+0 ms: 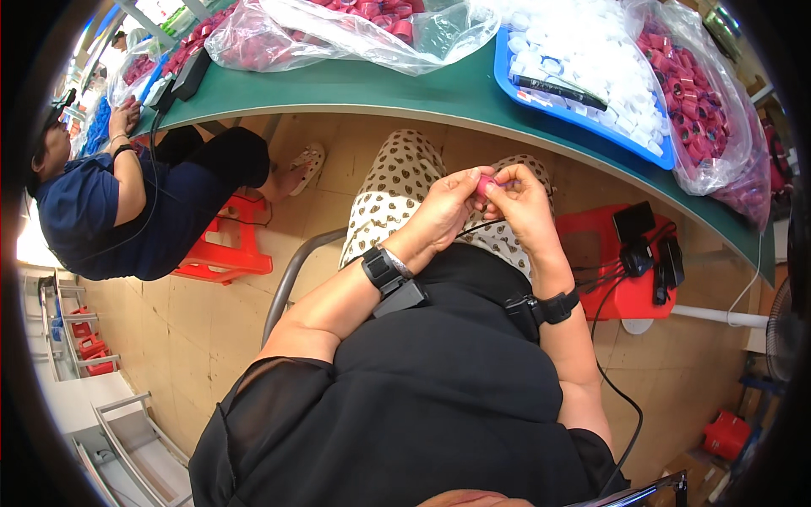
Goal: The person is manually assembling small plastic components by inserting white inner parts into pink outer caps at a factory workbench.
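Over my lap, my left hand (pixel 445 209) and my right hand (pixel 522 205) meet, fingertips closed around a small dark-pink plastic part (pixel 485 185). Both hands pinch it, and the fingers cover much of its shape. It is held away from the table edge, nearer to me. Beyond my hands, a clear bag of similar dark-pink parts (pixel 390 19) lies on the green table (pixel 355 83). At the right, a blue tray (pixel 502 63) holds many small white plastic parts (pixel 583 42), with a black marker-like pen (pixel 560 91) lying on top.
Another clear bag of dark-pink parts (pixel 688 101) hangs over the table's right edge. A red stool (pixel 591 226) under the table carries black devices and cables. A co-worker (pixel 101 198) sits at the left on a red stool (pixel 228 245). A dark cable (pixel 629 406) runs beside my right arm.
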Demonstrator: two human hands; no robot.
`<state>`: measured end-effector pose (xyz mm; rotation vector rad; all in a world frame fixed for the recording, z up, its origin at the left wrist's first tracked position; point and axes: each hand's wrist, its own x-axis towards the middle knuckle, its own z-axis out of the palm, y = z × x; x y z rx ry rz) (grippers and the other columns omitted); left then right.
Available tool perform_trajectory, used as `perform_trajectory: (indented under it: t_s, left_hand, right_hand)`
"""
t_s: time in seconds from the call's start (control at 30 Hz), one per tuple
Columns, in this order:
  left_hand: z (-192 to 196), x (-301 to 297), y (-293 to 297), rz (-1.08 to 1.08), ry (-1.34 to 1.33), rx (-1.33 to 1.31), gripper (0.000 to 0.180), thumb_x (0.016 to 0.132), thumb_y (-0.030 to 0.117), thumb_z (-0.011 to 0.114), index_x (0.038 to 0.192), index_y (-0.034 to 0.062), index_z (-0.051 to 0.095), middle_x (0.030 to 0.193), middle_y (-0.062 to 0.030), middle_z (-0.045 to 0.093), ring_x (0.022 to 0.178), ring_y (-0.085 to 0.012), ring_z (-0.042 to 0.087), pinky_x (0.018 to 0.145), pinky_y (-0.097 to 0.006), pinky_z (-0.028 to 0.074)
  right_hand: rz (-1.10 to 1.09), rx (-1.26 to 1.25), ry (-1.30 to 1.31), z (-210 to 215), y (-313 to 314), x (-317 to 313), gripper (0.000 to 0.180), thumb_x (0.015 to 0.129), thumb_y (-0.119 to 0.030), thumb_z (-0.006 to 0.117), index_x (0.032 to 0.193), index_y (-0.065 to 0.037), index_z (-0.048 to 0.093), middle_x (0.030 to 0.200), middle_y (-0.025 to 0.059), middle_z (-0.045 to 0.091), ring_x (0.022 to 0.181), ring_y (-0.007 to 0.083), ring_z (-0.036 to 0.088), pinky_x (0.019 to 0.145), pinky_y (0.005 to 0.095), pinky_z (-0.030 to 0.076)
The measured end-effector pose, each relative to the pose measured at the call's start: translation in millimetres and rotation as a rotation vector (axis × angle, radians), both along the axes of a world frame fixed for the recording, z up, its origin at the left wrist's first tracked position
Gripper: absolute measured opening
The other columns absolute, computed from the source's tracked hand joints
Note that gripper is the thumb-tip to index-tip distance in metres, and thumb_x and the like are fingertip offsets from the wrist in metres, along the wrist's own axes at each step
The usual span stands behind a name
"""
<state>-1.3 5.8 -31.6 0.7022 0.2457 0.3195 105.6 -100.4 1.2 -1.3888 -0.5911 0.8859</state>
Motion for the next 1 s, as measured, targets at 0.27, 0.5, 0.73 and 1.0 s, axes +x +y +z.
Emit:
perform_trajectory:
  t_s: [0.27, 0.5, 0.73, 1.0]
  left_hand:
    - [-7, 5, 3, -0.083, 0.068, -0.123, 0.037, 0.1, 0.028, 0.042, 0.113, -0.004, 0.056, 0.094, -0.009, 0.061, 0.08, -0.0147, 0.057, 0.076, -0.028, 0.049]
    - [0, 4, 6, -0.062, 0.111, -0.182, 0.037, 0.101, 0.029, 0.04, 0.103, -0.0032, 0.058, 0.093, -0.0115, 0.062, 0.083, -0.0186, 0.061, 0.078, -0.028, 0.052]
    - [28, -2, -1, 0.04, 0.168, 0.286, 0.039, 0.092, 0.011, 0.055, 0.124, -0.0072, 0.044, 0.109, -0.0118, 0.057, 0.099, -0.0163, 0.058, 0.089, -0.028, 0.048]
    - [11, 6, -5, 0.121, 0.292, 0.304, 0.036, 0.092, 0.008, 0.053, 0.123, -0.0054, 0.045, 0.105, -0.0092, 0.057, 0.09, -0.0132, 0.057, 0.079, -0.026, 0.048]
  right_hand:
    - [-0.095, 0.0, -0.042, -1, 5, -8, 0.009, 0.087, -0.004, 0.062, 0.089, 0.0, 0.054, 0.075, 0.0062, 0.06, 0.063, 0.0095, 0.061, 0.054, 0.0209, 0.051]
    - [-0.13, -0.096, -0.338, 13, 0, -10, 0.01, 0.089, -0.007, 0.059, 0.086, 0.002, 0.06, 0.076, 0.0086, 0.065, 0.064, 0.0107, 0.063, 0.058, 0.025, 0.053]
    - [-0.222, -0.091, -0.565, 14, -1, -7, 0.012, 0.086, -0.011, 0.063, 0.083, 0.001, 0.062, 0.074, 0.0105, 0.065, 0.063, 0.0157, 0.064, 0.058, 0.0285, 0.049]
    - [-0.144, -0.094, -0.617, 7, 1, -14, 0.013, 0.084, -0.012, 0.064, 0.082, 0.001, 0.062, 0.075, 0.0119, 0.064, 0.065, 0.0211, 0.063, 0.06, 0.0321, 0.048]
